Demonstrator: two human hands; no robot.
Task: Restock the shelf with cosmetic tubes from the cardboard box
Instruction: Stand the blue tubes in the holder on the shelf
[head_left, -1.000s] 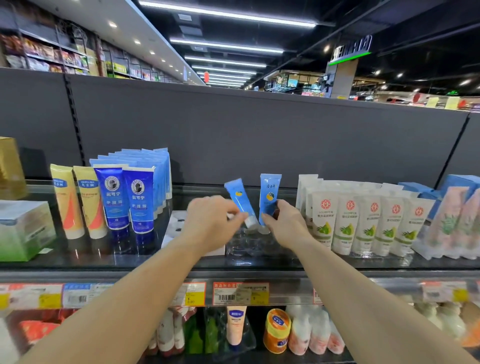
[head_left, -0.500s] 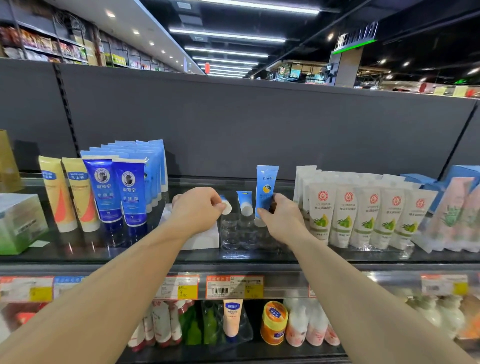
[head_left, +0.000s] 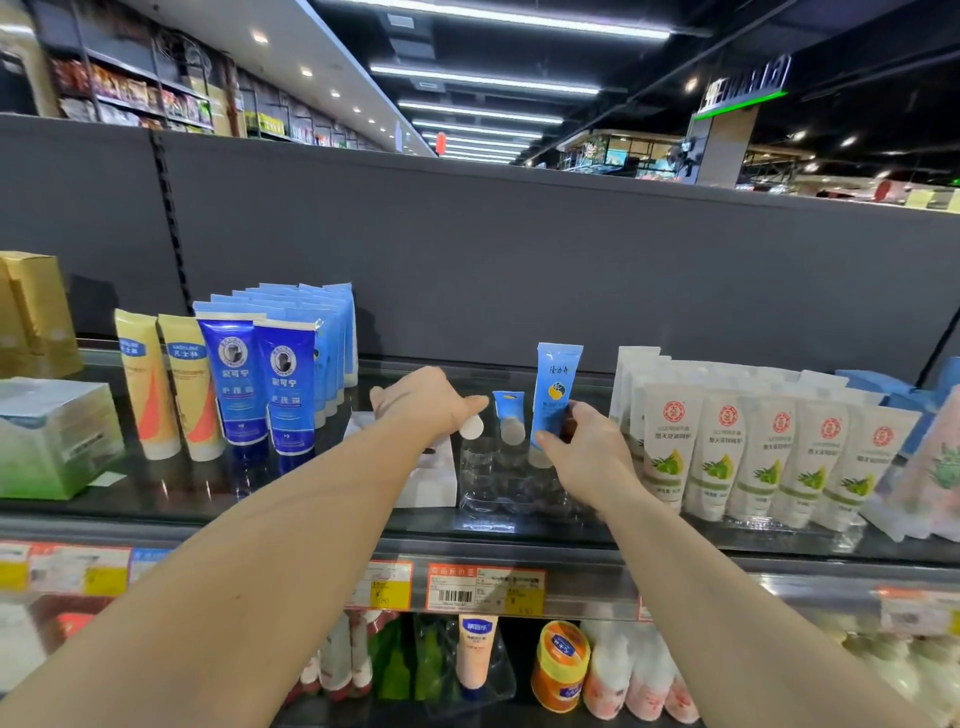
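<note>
Glossy flat-crimped blue tube (head_left: 555, 395) upright in right hand (head_left: 584, 457).

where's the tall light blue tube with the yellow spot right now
In the head view it stands upright on the shelf right of centre: the light blue tube, pinched low by the right hand, just left of the white tubes.

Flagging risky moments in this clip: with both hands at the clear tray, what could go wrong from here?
1. The tall light-blue tube stands on its cap in the clear tray, pinched low by the right hand; it could tip once let go.
2. The left hand holds a tube by its white cap close to the short blue tube and might knock it over.
</note>
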